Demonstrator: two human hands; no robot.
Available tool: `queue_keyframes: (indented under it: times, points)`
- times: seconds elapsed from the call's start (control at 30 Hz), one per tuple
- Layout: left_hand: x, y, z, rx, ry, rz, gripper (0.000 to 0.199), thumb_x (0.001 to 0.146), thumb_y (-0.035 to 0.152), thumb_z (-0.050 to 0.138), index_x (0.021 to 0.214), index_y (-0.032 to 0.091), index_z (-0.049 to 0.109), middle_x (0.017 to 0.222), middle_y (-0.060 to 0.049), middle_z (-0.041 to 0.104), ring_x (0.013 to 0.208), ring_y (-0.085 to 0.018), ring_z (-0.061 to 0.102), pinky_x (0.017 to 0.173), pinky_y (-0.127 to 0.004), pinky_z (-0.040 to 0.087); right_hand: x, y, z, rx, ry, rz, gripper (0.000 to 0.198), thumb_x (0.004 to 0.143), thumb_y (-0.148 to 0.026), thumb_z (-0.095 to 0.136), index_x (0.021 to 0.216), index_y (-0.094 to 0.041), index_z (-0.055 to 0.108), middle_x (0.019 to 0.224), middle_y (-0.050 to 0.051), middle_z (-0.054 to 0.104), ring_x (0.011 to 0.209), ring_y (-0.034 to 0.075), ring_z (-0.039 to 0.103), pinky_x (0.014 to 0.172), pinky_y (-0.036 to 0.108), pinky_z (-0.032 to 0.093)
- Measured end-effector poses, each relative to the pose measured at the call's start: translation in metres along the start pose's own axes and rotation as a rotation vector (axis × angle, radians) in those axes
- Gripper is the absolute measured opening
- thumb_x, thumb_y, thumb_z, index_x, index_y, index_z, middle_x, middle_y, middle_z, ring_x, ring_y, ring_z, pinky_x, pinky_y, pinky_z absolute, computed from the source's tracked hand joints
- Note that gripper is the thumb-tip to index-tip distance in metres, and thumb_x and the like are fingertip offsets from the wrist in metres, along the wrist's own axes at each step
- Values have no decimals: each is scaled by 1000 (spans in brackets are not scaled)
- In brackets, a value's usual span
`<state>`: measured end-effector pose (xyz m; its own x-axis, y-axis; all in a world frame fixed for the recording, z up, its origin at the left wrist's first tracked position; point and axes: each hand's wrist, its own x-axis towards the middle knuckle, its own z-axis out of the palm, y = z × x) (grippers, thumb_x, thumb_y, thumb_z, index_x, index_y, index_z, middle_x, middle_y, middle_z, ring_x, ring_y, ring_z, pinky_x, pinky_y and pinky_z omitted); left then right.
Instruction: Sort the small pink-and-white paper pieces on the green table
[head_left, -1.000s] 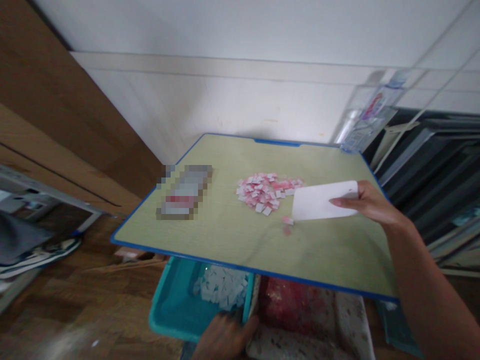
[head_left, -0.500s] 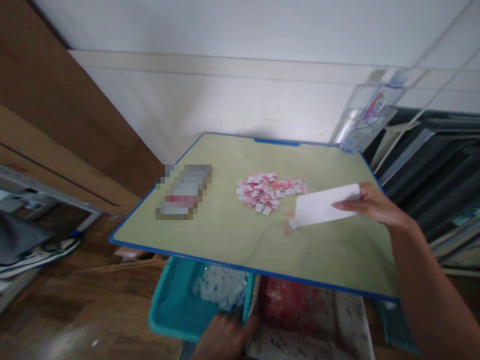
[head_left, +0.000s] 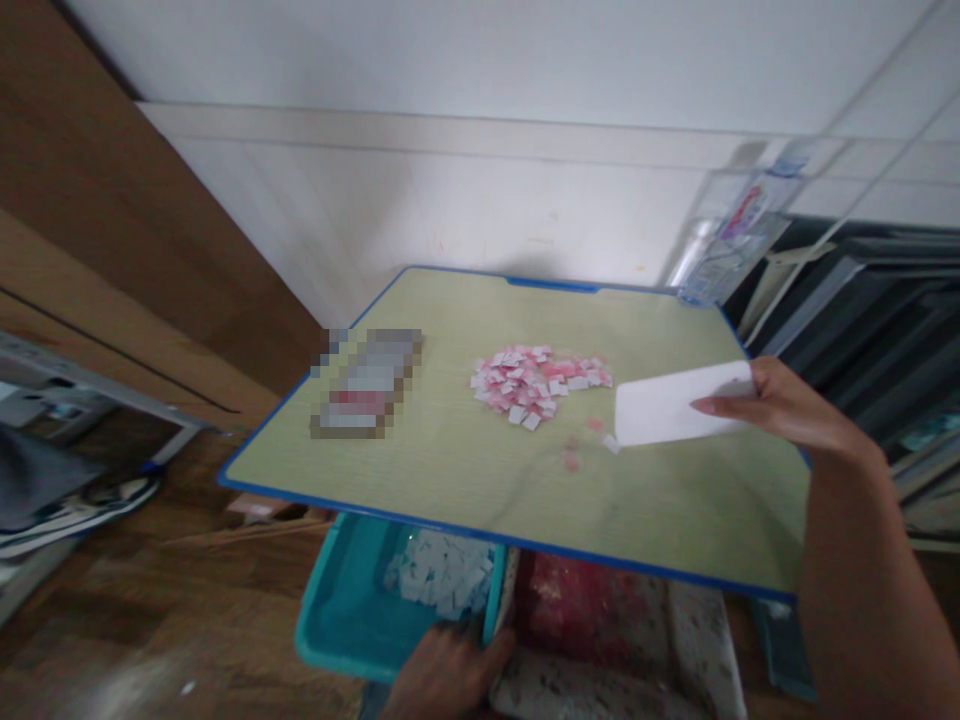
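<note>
My right hand (head_left: 795, 405) grips a flat white card (head_left: 679, 405) by its right end, thumb on top, above the right part of the small table (head_left: 420, 480). Close to the card's left edge lie a few loose pink and white paper pieces (head_left: 571, 460). A pile of small pink and white paper pieces (head_left: 517, 385) sits mid-table, left of the card and apart from it. Below the table's front edge, my left hand (head_left: 446, 675) is closed over the near right rim of a teal basin (head_left: 337, 620). White paper pieces (head_left: 442, 575) lie inside that basin.
A pixelated object (head_left: 367, 385) lies at the table's left. On the back right corner stands a clear bottle (head_left: 742, 235). Dark flat panels (head_left: 862, 300) lean at the right. Beneath the table is a stained red and white surface (head_left: 600, 610). A wall (head_left: 487, 200) stands behind.
My right hand has drawn the card to the right, away from the pile. One white piece at its edge has shifted right with it. My left hand has stayed on the rim.
</note>
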<state>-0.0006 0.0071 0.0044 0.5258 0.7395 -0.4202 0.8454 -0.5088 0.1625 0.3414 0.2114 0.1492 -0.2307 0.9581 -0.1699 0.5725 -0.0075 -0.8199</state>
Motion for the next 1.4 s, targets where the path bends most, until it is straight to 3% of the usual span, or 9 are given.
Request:
queue_keyframes:
  times: [0.27, 0.63, 0.8, 1.0, 1.13, 1.27, 1.4]
  points:
    - [0, 0, -1, -4, 11, -2, 45, 70, 23, 59, 114, 22, 46, 82, -5, 58, 71, -25, 52, 62, -34, 40, -6, -2, 1, -15, -175, 33, 18, 57, -30, 67, 60, -12, 66, 52, 3, 60, 45, 11, 50, 42, 20, 37]
    - [0, -4, 9, -40, 44, 17, 38, 74, 32, 57, 109, 22, 48, 84, -6, 56, 73, -26, 51, 63, -34, 40, -4, 1, -4, -22, -47, 21, 23, 57, -34, 68, 68, -13, 67, 60, 4, 64, 48, 15, 54, 44, 25, 43]
    - [-1, -3, 8, -36, 59, 19, 38, 74, 30, 57, 109, 21, 46, 81, -6, 55, 72, -25, 50, 62, -33, 39, -6, 0, -2, 7, -184, -2, 18, 57, -30, 68, 66, -15, 68, 56, 3, 63, 46, 14, 54, 41, 22, 40]
    - [1, -3, 6, 12, 7, 36, 42, 73, 29, 58, 112, 20, 44, 81, -7, 57, 71, -25, 51, 61, -33, 40, 8, -15, 39, 64, -318, -113, 18, 61, -30, 65, 66, -13, 66, 55, 0, 60, 45, 9, 49, 41, 19, 37]
    - [2, -2, 1, 19, -5, 38, 45, 73, 29, 59, 113, 20, 44, 82, -8, 57, 71, -25, 52, 61, -34, 41, 13, -32, 85, 166, -317, -186, 23, 63, -30, 64, 78, -12, 67, 66, 1, 64, 51, 10, 52, 46, 20, 41]
    - [2, -1, 0, 21, 0, 30, 41, 75, 30, 56, 113, 20, 45, 80, -9, 58, 71, -26, 53, 61, -35, 42, 9, -46, 127, 173, -303, -247, 21, 68, -29, 58, 75, -12, 66, 65, 1, 63, 54, 10, 52, 50, 21, 42]
    - [3, -1, 4, 28, -4, 34, 44, 73, 28, 57, 114, 20, 44, 78, -8, 58, 69, -25, 54, 60, -34, 42, 4, -50, 147, 98, -272, -288, 19, 70, -28, 55, 68, -13, 65, 58, -1, 59, 51, 9, 48, 47, 20, 38]
